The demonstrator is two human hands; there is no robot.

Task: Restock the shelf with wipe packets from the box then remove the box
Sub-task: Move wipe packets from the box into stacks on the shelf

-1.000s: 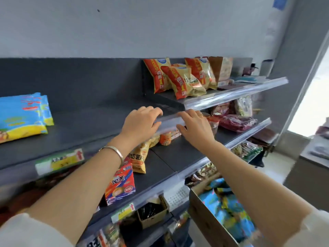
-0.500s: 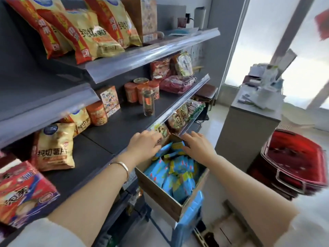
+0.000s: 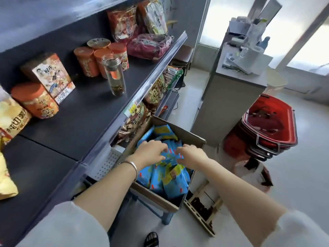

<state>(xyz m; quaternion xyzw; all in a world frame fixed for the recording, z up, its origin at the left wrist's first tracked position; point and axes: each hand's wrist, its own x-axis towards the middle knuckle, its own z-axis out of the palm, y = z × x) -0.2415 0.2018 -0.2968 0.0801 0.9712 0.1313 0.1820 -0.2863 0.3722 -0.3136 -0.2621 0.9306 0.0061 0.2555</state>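
An open cardboard box (image 3: 188, 136) stands on a blue stool beside the shelving, packed with several blue and yellow wipe packets (image 3: 169, 180). Both hands are down inside it. My left hand (image 3: 151, 152), with a silver bangle on the wrist, curls its fingers over the top of the packets. My right hand (image 3: 191, 154) does the same just to the right, fingertips on a blue packet (image 3: 171, 156) between the two hands. The dark shelf (image 3: 85, 111) lies to the left and above the box.
The shelf carries orange tubs (image 3: 35, 100), a snack carton (image 3: 51, 77), a glass bottle (image 3: 114, 75) and red bags (image 3: 149, 45). A grey counter (image 3: 229, 97) and stacked red baskets (image 3: 268, 129) stand to the right. A wooden frame (image 3: 201, 211) lies on the floor by the stool.
My view swung from the upper shelf down to the box. Both hands left the shelf edge, dropped into the box and now rest on the packets.
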